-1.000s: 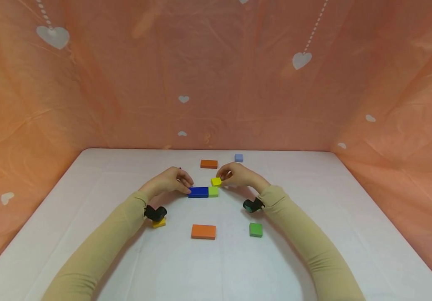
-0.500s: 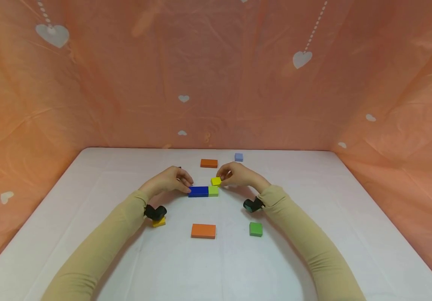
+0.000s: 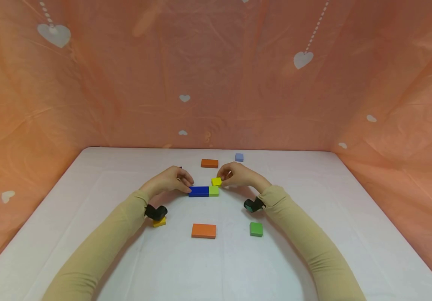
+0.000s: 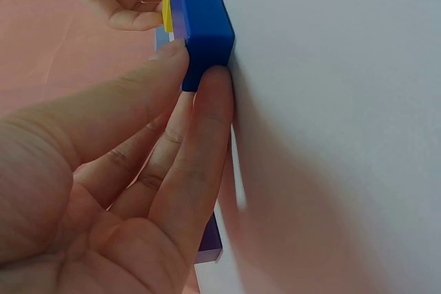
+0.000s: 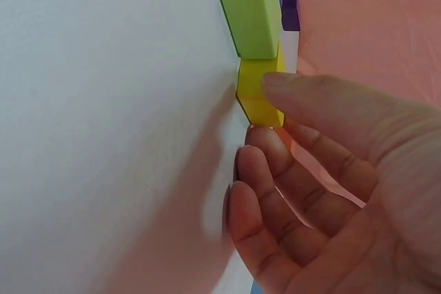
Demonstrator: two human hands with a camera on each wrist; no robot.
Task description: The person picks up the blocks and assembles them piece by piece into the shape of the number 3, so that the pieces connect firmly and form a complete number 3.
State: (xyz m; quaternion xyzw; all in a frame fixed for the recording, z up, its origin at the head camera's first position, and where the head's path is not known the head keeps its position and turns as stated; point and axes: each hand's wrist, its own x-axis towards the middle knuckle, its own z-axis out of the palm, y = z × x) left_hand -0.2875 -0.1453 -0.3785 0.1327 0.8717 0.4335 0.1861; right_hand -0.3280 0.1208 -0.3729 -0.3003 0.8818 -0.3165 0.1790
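No text, label, brand, number or sign can be read

A long, dark blue rectangular block (image 3: 199, 192) is laid flat, sideways, on a white tabletop (image 3: 223, 267). Its right end is met by a small light green block (image 3: 214, 191). Just behind the green one, a small, bright yellow block (image 3: 216, 182) is placed.

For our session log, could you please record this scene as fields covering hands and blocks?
Left hand: grips dark blue block at left end
Right hand: pinches bright yellow block
Lime block: touching dark blue block's right end
Nearer side: orange block, green block, amber block
Farther side: dark orange block, pale blue block
Mostly hidden: purple block
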